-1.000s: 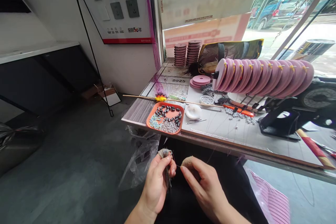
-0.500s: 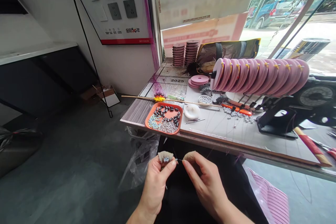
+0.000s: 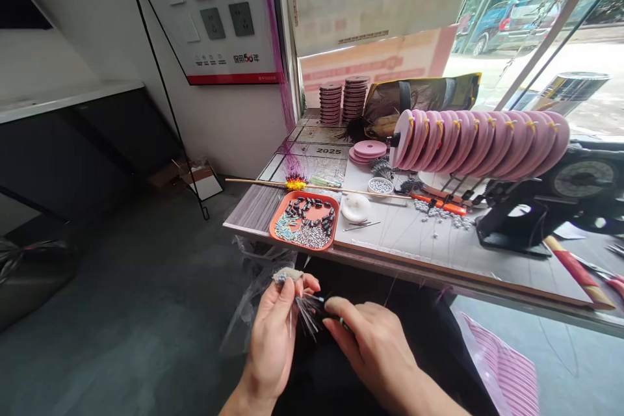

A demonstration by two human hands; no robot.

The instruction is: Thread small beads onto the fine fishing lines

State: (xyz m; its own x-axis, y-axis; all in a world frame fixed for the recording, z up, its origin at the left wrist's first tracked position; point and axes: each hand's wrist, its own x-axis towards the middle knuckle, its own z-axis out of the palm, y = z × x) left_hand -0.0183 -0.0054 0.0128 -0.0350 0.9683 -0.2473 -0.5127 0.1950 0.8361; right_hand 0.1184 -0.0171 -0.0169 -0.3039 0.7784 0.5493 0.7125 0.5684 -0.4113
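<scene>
My left hand (image 3: 273,325) is closed round a bundle of thin pale strands (image 3: 307,317), which fan out to the right below its fingers. A beige cloth cover (image 3: 288,274) sits on its index finger, with small blue-grey beads at the thumb tip. Close beside the strands, my right hand (image 3: 377,344) has its fingers bent and its thumb near the index finger. Something small and dark shows between them, too unclear to name. Both hands are in front of the table's front edge, above a dark lap.
On the table (image 3: 253,208) stands an orange tray (image 3: 273,224) of beads and small tubes. Behind it lies a thin wooden stick (image 3: 253,181). Pink discs (image 3: 480,143) hang in a row on a black machine (image 3: 517,227). Scissors (image 3: 597,270) lie at right.
My left hand has moved left and turned, and the fanned strands now show. The right hand has shifted slightly down and turned knuckles up. The thin line between the fingertips no longer shows.
</scene>
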